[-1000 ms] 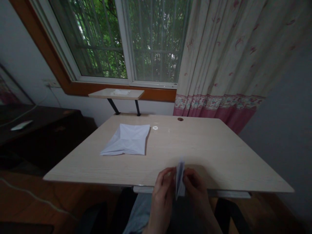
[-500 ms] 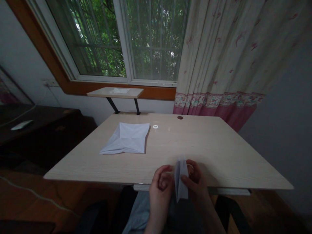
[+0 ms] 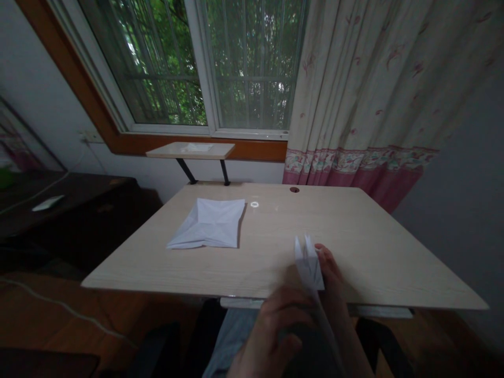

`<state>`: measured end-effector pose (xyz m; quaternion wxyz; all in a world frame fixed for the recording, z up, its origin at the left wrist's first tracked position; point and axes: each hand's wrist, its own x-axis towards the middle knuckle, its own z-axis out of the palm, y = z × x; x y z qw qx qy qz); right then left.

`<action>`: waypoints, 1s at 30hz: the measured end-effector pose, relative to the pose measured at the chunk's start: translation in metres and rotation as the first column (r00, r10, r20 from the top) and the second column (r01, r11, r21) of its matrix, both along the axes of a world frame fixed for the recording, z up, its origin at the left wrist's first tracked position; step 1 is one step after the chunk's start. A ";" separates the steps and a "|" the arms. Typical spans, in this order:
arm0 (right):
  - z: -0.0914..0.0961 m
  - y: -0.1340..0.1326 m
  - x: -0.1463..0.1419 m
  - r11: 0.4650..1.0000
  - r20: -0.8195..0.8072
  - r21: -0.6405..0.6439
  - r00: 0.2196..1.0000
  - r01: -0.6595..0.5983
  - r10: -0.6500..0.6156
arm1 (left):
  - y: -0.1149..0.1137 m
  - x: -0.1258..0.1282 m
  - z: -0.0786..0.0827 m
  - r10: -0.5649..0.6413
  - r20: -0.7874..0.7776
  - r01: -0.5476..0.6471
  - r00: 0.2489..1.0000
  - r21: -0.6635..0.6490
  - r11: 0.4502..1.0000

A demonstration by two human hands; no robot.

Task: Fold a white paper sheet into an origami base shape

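Note:
A folded piece of white paper (image 3: 310, 266) stands up over the desk's front edge, two pointed flaps at its top and a long, blurred strip running down from it. My right hand (image 3: 331, 268) holds it from the right side, fingers behind the paper. Nearer to me, my left hand (image 3: 275, 328) is at the lower part of the paper, its fingers stretched out and the thumb apart; motion blurs it, and whether it touches the paper is unclear. A second, larger folded white paper (image 3: 214, 223), squarish with creases, lies flat on the left of the desk.
The light wooden desk (image 3: 370, 241) has a cable hole (image 3: 294, 189) at the back. A small raised shelf (image 3: 192, 150) on black legs stands at the back left. A dark cabinet (image 3: 79, 210) with a phone-like object (image 3: 48, 203) is further left.
My left hand has dropped toward me and turned, its fingers now lower. The folded paper has shifted slightly right, its flaps now spread at the top and a long strip showing below.

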<state>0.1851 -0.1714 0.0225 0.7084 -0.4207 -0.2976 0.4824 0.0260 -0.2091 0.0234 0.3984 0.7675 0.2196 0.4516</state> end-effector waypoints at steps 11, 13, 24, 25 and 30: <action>-0.004 -0.021 -0.013 0.981 0.205 0.072 0.960 0.180 -0.191 | 0.016 0.022 -0.010 0.470 0.093 -0.414 0.878 -0.346 0.842; -0.009 -0.022 -0.011 0.993 0.274 -0.009 0.955 0.118 -0.111 | 0.019 0.017 -0.013 0.627 0.116 -0.593 0.771 -0.230 0.772; 0.014 -0.034 -0.015 0.974 0.751 0.115 0.658 -0.197 0.044 | 0.021 0.018 -0.007 0.684 0.180 -0.694 0.707 -0.011 0.720; 0.019 -0.035 -0.016 0.975 0.760 0.154 0.650 -0.160 -0.013 | 0.020 0.020 -0.004 0.664 0.191 -0.679 0.723 0.013 0.734; 0.034 -0.040 -0.016 0.960 0.783 0.277 0.591 -0.050 -0.196 | 0.015 0.027 0.017 0.615 0.181 -0.632 0.768 0.053 0.773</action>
